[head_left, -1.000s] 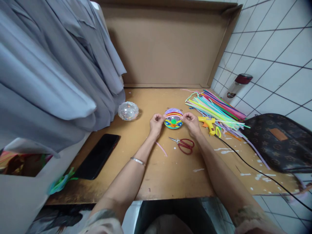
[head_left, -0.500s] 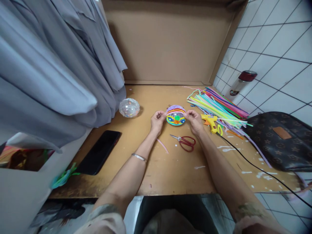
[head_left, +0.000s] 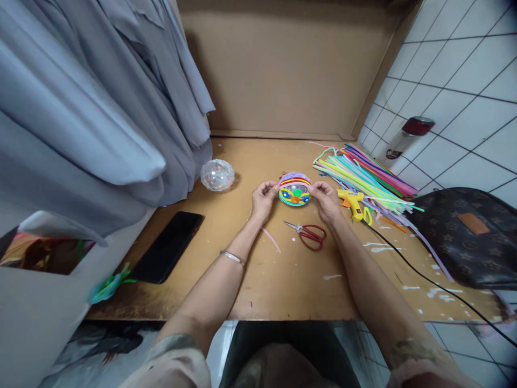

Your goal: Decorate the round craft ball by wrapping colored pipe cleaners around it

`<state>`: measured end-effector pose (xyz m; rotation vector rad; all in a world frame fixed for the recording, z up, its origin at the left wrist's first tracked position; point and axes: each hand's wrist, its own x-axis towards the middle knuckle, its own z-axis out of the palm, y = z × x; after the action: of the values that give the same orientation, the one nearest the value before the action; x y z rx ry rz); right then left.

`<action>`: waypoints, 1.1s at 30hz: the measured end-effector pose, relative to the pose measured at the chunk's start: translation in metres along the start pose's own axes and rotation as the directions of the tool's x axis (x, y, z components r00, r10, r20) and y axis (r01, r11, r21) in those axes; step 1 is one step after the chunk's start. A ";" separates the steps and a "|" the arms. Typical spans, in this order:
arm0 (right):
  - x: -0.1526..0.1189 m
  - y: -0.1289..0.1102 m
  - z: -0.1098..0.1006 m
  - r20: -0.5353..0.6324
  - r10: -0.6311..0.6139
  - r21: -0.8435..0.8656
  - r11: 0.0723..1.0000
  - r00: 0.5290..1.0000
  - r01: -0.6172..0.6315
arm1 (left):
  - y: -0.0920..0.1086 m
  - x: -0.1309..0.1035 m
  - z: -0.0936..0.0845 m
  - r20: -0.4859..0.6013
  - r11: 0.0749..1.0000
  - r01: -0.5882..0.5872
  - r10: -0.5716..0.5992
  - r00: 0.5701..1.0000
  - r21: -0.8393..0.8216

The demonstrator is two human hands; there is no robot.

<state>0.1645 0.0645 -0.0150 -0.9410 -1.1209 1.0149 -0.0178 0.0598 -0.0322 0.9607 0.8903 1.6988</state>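
On the table in front of me sits a clear plastic ball (head_left: 297,199) decorated with bands of purple, red and yellow pipe cleaner, plus blue, green and orange pieces lower down. A pale pink pipe cleaner (head_left: 294,185) lies across its front, under the red band. My left hand (head_left: 263,201) pinches this strip at the ball's left side. At the right side, my right hand (head_left: 326,200) pinches the other end. Red-handled scissors (head_left: 311,237) rest below the ball, and a short pink pipe cleaner piece (head_left: 271,240) lies near my left forearm.
A second clear ball (head_left: 217,175) and a black phone (head_left: 168,248) are on the left. To the right are a yellow glue gun (head_left: 352,203) with a black cord, a pile of coloured pipe cleaners (head_left: 367,178) and a brown bag (head_left: 468,237). A grey curtain (head_left: 161,108) hangs left.
The whole view has shifted slightly. Both hands keep their pinch at the sides of the ball, with the pink pipe cleaner still across its front.
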 end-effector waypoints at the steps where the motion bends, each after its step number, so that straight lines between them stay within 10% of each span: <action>1: 0.000 0.000 0.000 -0.001 0.000 -0.001 1.000 1.000 0.000 | 0.000 0.000 0.000 0.000 1.000 -0.008 0.008 1.000 0.006; 33: -0.005 -0.007 0.006 0.020 0.015 -0.018 1.000 1.000 -0.015 | -0.001 -0.004 0.003 -0.005 0.991 -0.099 0.100 0.995 0.091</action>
<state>0.1595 0.0584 -0.0081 -0.9568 -1.1426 1.0301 -0.0137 0.0570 -0.0322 1.0743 0.9462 1.7603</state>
